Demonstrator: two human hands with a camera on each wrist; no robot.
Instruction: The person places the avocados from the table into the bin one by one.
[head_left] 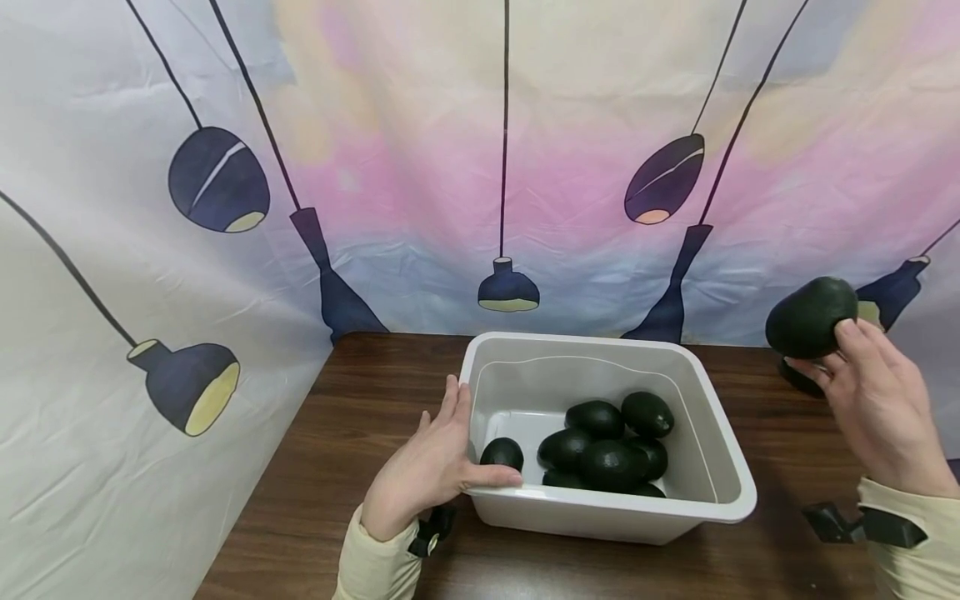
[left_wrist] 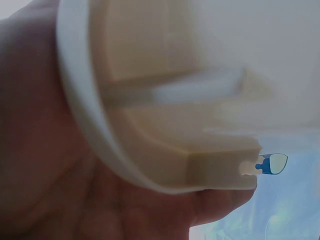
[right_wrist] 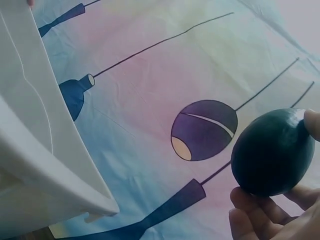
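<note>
My right hand (head_left: 881, 400) holds a dark green avocado (head_left: 810, 317) between thumb and fingers, raised to the right of a light grey plastic bin (head_left: 592, 515). In the right wrist view the same avocado (right_wrist: 272, 152) sits between the thumb and the fingertips. My left hand (head_left: 431, 462) rests against the bin's near left corner, fingers straight along the outer left side and thumb lying on the front rim. Several avocados (head_left: 611, 464) are heaped in the bin's right half. A single avocado (head_left: 502, 452) lies inside near the left thumb.
Behind the right hand a dark rounded thing (head_left: 799, 379) shows, mostly hidden. The bin stands on a brown wood-grain table (head_left: 360, 408). A cloth backdrop printed with hanging lamps (head_left: 420, 167) rises behind the table and along its left side.
</note>
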